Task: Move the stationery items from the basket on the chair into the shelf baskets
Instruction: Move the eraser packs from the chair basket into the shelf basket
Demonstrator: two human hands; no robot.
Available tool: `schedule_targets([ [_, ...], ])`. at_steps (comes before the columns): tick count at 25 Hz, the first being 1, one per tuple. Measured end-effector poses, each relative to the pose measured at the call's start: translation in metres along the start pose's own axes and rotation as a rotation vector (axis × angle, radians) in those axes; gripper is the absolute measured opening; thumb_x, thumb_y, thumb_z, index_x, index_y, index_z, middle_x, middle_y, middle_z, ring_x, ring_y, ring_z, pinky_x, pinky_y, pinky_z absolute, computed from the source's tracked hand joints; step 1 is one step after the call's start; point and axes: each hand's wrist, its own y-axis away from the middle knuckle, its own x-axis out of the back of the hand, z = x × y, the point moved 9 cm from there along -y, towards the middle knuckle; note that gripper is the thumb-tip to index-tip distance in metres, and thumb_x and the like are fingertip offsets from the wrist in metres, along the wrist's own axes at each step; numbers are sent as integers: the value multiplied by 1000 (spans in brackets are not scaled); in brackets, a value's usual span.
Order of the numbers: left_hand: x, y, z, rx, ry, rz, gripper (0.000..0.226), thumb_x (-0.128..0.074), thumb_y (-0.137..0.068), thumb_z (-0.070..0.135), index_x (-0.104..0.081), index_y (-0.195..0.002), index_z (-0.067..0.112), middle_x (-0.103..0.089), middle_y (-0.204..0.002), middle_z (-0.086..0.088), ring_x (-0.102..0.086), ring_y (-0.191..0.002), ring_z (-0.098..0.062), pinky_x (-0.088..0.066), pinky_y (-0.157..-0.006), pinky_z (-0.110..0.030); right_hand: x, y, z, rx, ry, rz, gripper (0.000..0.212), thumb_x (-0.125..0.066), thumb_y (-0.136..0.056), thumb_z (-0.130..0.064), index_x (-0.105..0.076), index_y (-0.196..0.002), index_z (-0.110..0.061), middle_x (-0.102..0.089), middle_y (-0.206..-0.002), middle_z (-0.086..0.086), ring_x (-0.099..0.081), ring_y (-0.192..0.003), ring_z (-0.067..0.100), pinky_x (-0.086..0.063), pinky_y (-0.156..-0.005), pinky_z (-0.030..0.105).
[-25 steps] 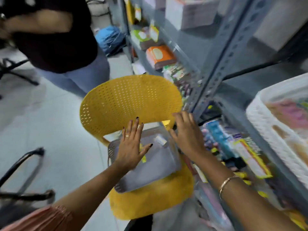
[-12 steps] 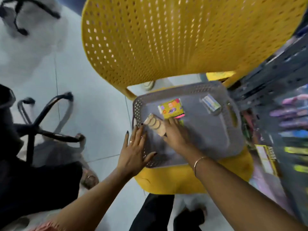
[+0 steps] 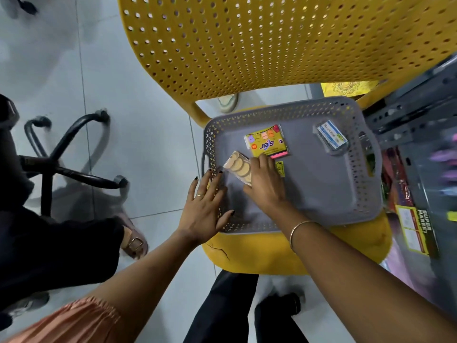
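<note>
A grey perforated basket [image 3: 329, 194] lies on the seat of a yellow chair [image 3: 247, 45]. Inside it are a yellow sticky-note pack [image 3: 265, 143], a small clear box with a blue-white label [image 3: 331, 138], and a clear packet of tan round discs [image 3: 238, 165]. My right hand [image 3: 265, 184] is inside the basket, fingers closed on the disc packet, lifting its near end. My left hand [image 3: 206, 206] rests flat with spread fingers on the basket's left rim.
A grey metal shelf [image 3: 420, 120] with blurred coloured goods stands at the right. A black office chair base [image 3: 61, 154] is on the tiled floor at the left. Another person's sandalled foot [image 3: 133, 240] and dark clothing are at the lower left.
The view swung down from the shelf to the basket. My right hand went into the basket and took hold of the disc packet; my left hand settled on the left rim.
</note>
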Motion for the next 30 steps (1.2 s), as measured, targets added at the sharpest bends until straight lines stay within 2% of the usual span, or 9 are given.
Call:
schedule_targets([
  [3, -1, 1, -1, 13, -3, -13, 62, -30, -88, 50, -52, -126, 5, -37, -145, -21, -9, -139, -31, -4, -110, -52, 2, 7, 10, -25, -10, 12, 59, -74, -70, -23, -43, -118, -7, -47, -123, 14, -44, -114, 30, -44, -91, 39],
  [9, -1, 2, -2, 17, 1, 27, 53, -41, -92, 47, -53, -123, 6, -31, -149, -19, -6, -141, -33, 9, -111, -45, 9, 19, 22, -48, -3, 38, 63, -71, -71, -20, -40, -124, -9, -46, -125, 15, -43, -116, 33, -44, -90, 41],
  [13, -4, 2, -3, 23, -3, 24, 63, -27, -91, 53, -49, -128, 7, -28, -151, -17, 0, -142, -29, 8, -112, -46, 26, 27, 27, -67, -29, 100, 58, -72, -68, -17, -45, -118, -5, -49, -122, 18, -44, -113, 35, -44, -88, 42],
  [17, 12, 6, 0, 70, 39, 40, 80, -10, -88, 64, -32, -140, 7, -3, -154, -7, 13, -139, -22, 11, -113, -44, 75, 40, 27, -101, -58, 199, 48, -69, -66, -16, -48, -109, -6, -49, -117, 18, -43, -112, 35, -44, -83, 43],
  [19, 38, 3, 9, 88, 60, 87, 86, -5, -86, 68, -32, -141, 7, -1, -152, -6, 10, -140, -23, 7, -113, -46, 120, 51, 26, -107, -77, 254, 47, -70, -67, -17, -49, -108, -7, -48, -117, 16, -42, -114, 34, -44, -84, 43],
  [21, 75, -3, 27, 43, 80, 144, 88, -3, -86, 68, -37, -138, 6, -7, -152, -10, 0, -141, -28, -1, -113, -48, 175, 64, 22, -100, -89, 316, 47, -71, -68, -19, -49, -109, -8, -48, -119, 15, -41, -118, 34, -42, -89, 43],
  [25, 185, -26, 91, -199, 97, 327, 80, -13, -91, 64, -51, -127, 3, -29, -149, -19, -22, -138, -35, -20, -107, -51, 319, 115, 17, -98, -147, 482, 47, -72, -68, -21, -54, -111, -10, -50, -115, 13, -43, -117, 32, -43, -92, 40],
  [27, 244, -38, 126, -311, 141, 425, 78, -15, -92, 63, -52, -124, 3, -32, -147, -19, -23, -137, -33, -27, -103, -54, 386, 147, 14, -120, -172, 565, 43, -71, -70, -27, -57, -108, -10, -53, -112, 12, -46, -114, 30, -45, -93, 39],
  [30, 328, -50, 199, -502, 228, 546, 74, -22, -91, 61, -49, -126, 1, -31, -148, -20, -25, -136, -36, -25, -105, -47, 480, 208, 26, -202, -215, 717, 37, -73, -71, -34, -62, -97, -11, -58, -100, 13, -53, -103, 28, -43, -88, 34],
])
